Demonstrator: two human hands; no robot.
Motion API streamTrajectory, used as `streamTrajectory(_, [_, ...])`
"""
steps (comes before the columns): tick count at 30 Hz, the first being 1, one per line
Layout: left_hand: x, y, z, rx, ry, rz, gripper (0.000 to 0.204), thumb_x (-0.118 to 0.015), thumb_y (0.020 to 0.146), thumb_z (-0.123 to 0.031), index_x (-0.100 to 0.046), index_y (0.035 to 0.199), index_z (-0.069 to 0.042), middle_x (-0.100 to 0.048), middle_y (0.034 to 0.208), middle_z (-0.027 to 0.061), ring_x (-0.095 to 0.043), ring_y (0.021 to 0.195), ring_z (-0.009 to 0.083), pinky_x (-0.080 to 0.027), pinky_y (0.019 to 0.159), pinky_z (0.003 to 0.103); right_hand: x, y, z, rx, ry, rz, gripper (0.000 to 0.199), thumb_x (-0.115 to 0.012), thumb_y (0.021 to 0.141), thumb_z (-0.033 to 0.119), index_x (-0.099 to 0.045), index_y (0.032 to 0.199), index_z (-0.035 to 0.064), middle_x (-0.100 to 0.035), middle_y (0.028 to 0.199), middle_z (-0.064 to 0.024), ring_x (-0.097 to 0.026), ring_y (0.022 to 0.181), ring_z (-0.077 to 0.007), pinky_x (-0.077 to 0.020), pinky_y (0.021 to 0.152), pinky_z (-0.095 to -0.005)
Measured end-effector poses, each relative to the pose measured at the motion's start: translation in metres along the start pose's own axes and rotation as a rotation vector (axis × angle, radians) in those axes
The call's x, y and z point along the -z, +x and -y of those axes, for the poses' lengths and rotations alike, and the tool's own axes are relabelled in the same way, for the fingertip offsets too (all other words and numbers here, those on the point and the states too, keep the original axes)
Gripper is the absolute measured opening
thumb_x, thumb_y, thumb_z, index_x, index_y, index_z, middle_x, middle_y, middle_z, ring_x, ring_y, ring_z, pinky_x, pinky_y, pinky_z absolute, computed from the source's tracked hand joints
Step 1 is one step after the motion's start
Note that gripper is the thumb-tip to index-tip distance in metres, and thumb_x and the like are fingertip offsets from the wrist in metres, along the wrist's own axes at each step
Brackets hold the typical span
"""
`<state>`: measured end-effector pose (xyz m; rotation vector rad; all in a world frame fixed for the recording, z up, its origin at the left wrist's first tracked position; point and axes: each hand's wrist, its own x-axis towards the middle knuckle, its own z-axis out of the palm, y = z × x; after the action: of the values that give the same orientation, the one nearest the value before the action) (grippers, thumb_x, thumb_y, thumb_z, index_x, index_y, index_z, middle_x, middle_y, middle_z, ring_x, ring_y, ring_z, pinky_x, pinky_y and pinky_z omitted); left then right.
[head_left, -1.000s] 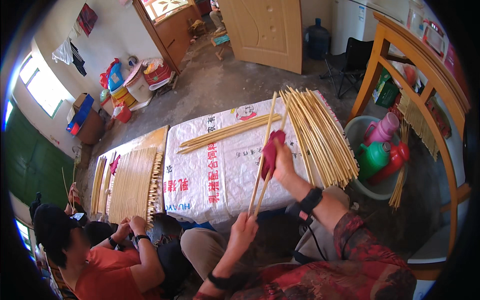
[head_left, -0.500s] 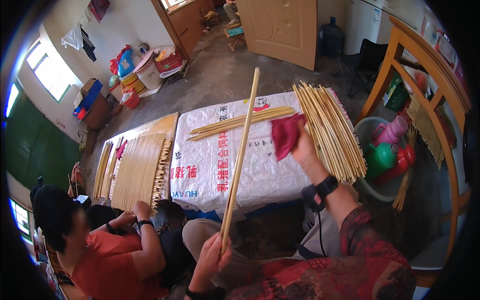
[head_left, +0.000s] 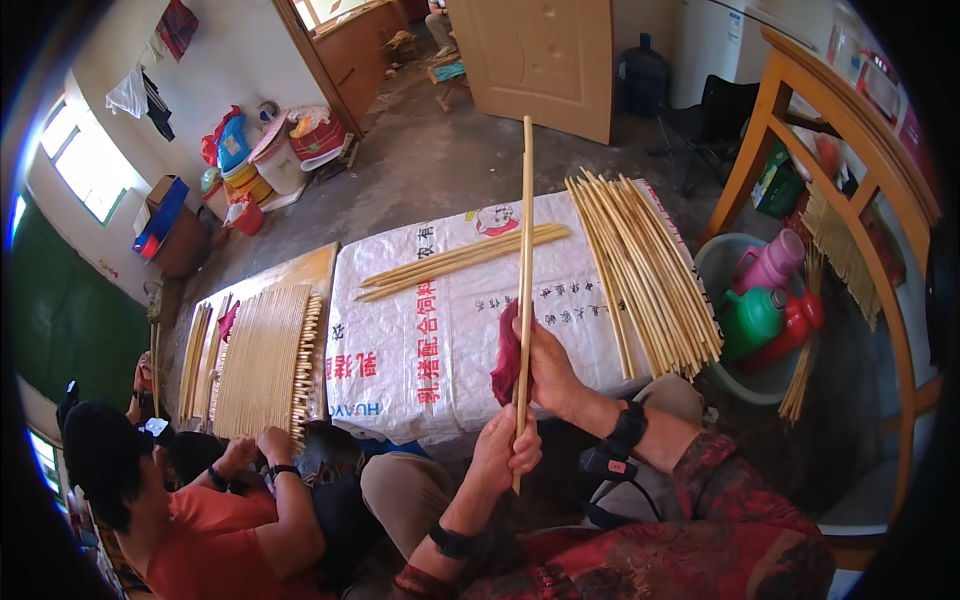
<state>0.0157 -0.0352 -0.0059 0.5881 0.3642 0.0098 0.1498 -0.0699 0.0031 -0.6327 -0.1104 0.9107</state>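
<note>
My left hand [head_left: 507, 448] is closed round the lower part of a long pale wooden stick [head_left: 527, 220], which stands almost upright before me. A step near its top suggests a second stick lying against it. Just above, my right hand [head_left: 552, 365] grips a dark red cloth [head_left: 506, 360] against the stick; its fingertips are partly hidden. Under the stick's upper part, a small group of sticks [head_left: 460, 260] lies on a white woven sack [head_left: 400, 330] spread over the table. To the right of my hands rests a larger pile of similar sticks [head_left: 650, 275].
At the left, a co-worker in an orange top [head_left: 215, 515] has both hands at a mat of sticks [head_left: 262, 350] on a wooden board [head_left: 318, 272]. On the right stand a wooden chair frame [head_left: 765, 135] and a basin [head_left: 712, 262] holding pink, green and red jugs.
My right hand has brought the red cloth left and down onto the stick, close to my left hand. The stick has swung from leaning right to nearly upright. The whole view has shifted slightly.
</note>
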Motion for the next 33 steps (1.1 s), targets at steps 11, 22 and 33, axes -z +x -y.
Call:
streamTrajectory(11, [0.033, -0.136, -0.028, 0.296, 0.571, -0.139, 0.025, -0.035, 0.091, -0.027, -0.044, 0.088, -0.004, -0.032, 0.050, -0.0031, -0.028, 0.039, 0.0052, -0.024, 0.035, 0.019, 0.094, 0.079, 0.121, 0.544, 0.116, -0.185, 0.022, -0.049, 0.084, 0.031, -0.051, 0.078, 0.0097, -0.053, 0.063, -0.0014, -0.053, 0.058, -0.0141, -0.0468, 0.061, -0.0288])
streamTrajectory(22, [0.033, -0.062, -0.035, -0.234, 0.478, -0.384, 0.012, -0.041, 0.088, -0.013, -0.046, 0.091, -0.003, -0.039, 0.061, -0.0014, -0.037, 0.046, 0.0066, -0.031, 0.039, 0.021, -0.004, 0.008, 0.014, -0.162, -0.349, 0.053, 0.030, -0.060, 0.078, 0.031, -0.055, 0.087, 0.0031, -0.054, 0.068, -0.0019, -0.051, 0.053, -0.0096, -0.0424, 0.046, -0.0220])
streamTrajectory(33, [0.015, 0.048, -0.021, -0.271, 1.008, -0.207, 0.009, -0.035, 0.086, -0.006, -0.043, 0.086, -0.001, -0.049, 0.056, 0.0058, -0.048, 0.044, 0.0128, -0.039, 0.040, 0.026, 0.031, 0.016, 0.007, 0.144, -0.836, 0.024, 0.028, -0.061, 0.077, 0.022, -0.052, 0.093, 0.0011, -0.055, 0.070, -0.0037, -0.054, 0.064, -0.0092, -0.0448, 0.056, -0.0205])
